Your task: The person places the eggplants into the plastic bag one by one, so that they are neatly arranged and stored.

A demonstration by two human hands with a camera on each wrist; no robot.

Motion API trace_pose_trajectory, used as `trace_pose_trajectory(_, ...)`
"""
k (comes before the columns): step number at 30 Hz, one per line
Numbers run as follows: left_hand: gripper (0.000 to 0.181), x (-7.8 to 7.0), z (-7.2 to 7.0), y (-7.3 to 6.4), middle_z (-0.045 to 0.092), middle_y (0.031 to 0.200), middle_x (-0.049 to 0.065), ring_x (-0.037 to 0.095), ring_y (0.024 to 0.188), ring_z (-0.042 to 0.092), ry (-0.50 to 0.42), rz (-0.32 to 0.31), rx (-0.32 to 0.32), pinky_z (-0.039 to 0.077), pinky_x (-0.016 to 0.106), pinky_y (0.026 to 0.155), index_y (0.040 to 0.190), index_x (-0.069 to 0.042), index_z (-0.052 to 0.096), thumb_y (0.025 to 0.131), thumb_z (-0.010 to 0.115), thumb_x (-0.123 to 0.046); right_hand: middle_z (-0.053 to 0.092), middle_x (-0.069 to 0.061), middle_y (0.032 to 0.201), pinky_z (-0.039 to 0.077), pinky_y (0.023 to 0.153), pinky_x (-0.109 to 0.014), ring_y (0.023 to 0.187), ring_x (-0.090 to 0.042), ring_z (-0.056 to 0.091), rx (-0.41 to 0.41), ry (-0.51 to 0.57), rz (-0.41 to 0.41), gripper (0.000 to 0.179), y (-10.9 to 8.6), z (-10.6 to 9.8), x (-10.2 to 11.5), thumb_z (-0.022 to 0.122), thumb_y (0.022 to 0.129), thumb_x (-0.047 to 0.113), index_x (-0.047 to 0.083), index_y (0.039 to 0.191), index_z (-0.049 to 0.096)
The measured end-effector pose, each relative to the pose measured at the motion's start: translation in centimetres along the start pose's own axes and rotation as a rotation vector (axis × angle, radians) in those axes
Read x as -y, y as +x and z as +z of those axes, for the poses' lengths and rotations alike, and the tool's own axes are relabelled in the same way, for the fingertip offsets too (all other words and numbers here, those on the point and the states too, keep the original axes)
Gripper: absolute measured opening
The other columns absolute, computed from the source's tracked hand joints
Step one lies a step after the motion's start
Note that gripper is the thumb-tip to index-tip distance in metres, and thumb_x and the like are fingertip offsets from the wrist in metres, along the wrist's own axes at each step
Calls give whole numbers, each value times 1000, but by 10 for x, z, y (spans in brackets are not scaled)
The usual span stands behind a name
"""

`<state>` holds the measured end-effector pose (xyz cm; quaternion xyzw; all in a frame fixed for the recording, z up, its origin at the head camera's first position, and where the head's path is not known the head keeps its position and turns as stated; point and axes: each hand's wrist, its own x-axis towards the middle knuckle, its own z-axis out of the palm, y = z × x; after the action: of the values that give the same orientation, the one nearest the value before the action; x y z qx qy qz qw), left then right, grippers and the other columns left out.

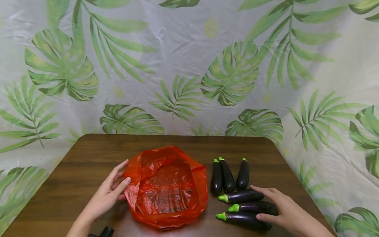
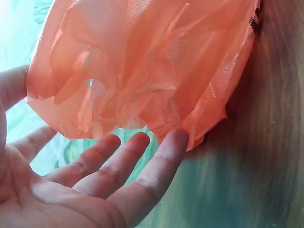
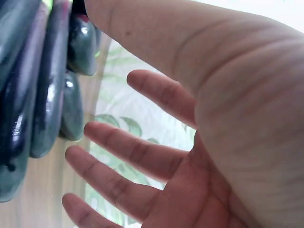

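A red plastic bag [image 1: 168, 187] stands on the table with its mouth spread wide and facing up. At its left side is my left hand [image 1: 108, 189], thumb and fingers spread, fingertips right at the bag's outer wall. The left wrist view shows these loosely extended fingers [image 2: 164, 154] by the bag's edge [image 2: 142, 95]. To the right, three dark eggplants lie crosswise, the upper one [image 1: 244, 196] above a middle one [image 1: 257, 207] and a lower one [image 1: 244, 220]. My right hand [image 1: 281, 210] hovers over their right ends, fingers extended, thumb overlapping the lower eggplant in the head view.
Behind those, three more eggplants lie lengthwise: a left one [image 1: 216, 177], one beside it [image 1: 227, 176] and one apart [image 1: 243, 174]. A black object [image 1: 105, 232] shows at the front edge. A leaf-patterned sheet [image 1: 183, 65] hangs behind the brown table [image 1: 97, 148].
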<state>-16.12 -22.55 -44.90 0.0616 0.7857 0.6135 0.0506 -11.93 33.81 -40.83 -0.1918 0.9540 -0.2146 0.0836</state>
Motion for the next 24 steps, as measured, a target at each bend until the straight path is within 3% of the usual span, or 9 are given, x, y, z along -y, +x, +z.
trace_pose_trajectory(5,68,6,1,-1,30,165,32,30,131,62,-55,28,40,67,42,83,171,-30,22,113,57,-23,62,-21,141,60,82,-32,119,-43,67,16,-13,-58,84,-2,5,-6,82,92,49,15,161,49)
trace_pose_trajectory(11,68,12,1,-3,37,158,34,8,115,68,-100,71,82,67,40,81,172,-26,20,114,54,-19,65,-20,131,56,74,-24,108,-14,69,34,42,-137,77,-3,10,-11,85,92,39,13,157,53)
trace_pose_trajectory(14,67,14,1,-2,38,155,34,7,112,69,-99,84,89,67,39,80,172,-25,20,114,54,-18,66,-19,126,55,72,-24,107,-7,66,30,46,-166,72,-2,12,-12,86,92,34,11,154,57)
trace_pose_trajectory(19,67,13,0,-2,37,155,32,8,112,69,-95,90,91,67,38,79,171,-25,23,113,55,-17,68,-15,124,57,76,-26,109,-13,68,28,-15,-168,68,-2,14,-15,88,90,29,10,149,61)
trace_pose_trajectory(24,64,14,-1,-1,37,157,31,8,113,69,-110,118,102,67,39,80,171,-22,24,114,54,-17,68,-12,122,56,76,-26,107,-11,67,31,-23,-170,66,-2,16,-14,88,89,26,9,146,63)
